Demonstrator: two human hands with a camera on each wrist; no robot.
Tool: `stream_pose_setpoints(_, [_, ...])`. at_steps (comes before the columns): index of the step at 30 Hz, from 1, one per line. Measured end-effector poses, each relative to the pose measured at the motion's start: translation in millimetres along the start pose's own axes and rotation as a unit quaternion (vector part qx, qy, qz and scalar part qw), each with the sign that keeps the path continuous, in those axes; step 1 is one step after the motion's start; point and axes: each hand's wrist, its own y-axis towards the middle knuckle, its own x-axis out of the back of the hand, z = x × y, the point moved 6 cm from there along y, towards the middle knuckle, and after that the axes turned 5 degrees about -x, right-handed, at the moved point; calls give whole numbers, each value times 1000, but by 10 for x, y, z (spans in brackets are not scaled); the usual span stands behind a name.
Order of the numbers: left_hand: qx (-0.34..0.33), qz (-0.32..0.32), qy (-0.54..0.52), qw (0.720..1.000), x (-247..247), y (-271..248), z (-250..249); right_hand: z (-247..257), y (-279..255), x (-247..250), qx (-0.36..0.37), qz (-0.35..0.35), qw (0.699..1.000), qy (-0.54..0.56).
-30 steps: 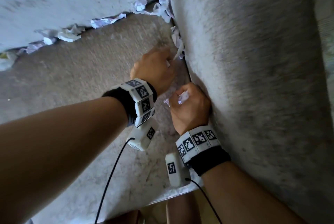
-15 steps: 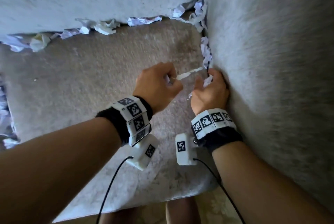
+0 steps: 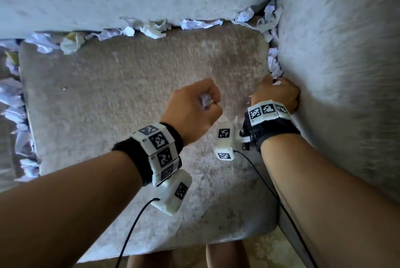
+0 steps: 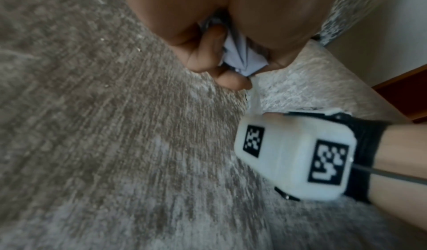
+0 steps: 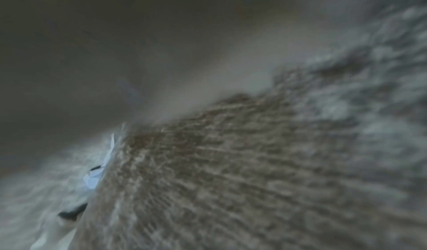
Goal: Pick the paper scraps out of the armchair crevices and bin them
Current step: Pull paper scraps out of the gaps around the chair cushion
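My left hand (image 3: pixel 195 108) is fisted around a paper scrap (image 4: pixel 240 56), plain from its wrist view. My right hand (image 3: pixel 276 94) grips scraps (image 3: pixel 274 66) at the armchair (image 3: pixel 337 68) crevice; its wrist view is blurred.

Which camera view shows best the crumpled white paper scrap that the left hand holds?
The left wrist view: the crumpled white paper scrap fills the curled left hand. The head view shows only a small bit; the right wrist view does not show it.
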Motion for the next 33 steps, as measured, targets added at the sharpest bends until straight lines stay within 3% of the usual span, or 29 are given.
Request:
stream_pose_setpoints(4, [5,-1,2,1000,70,-16,24,-1,-4,-28,-24,46,998,44])
stream_pose_setpoints(7, [7,-14,13,1000,125,-15,22,29,-84,92,13,-14,1000,10])
stream_pose_setpoints(10, [15,-21,17,1000,140,-13,-5,16,-214,155,54,-29,998,17])
stream_pose_setpoints(14, [15,-26,14,999,135,-2,-116,-93,-328,225,83,-3,996,28])
stream_pose_setpoints(20, [15,-63,44,997,224,-93,-287,-32,-585,444,187,38,979,73])
stream_pose_setpoints(24, [18,-100,69,992,404,-318,-466,135,-841,641,277,84,954,78])
stream_pose_setpoints(28, [31,-146,90,985,674,-644,-626,364,-1198,849,378,130,909,115])
stream_pose_setpoints(33, [50,-225,75,970,1016,-1123,-660,543,-1734,957,452,221,849,162])
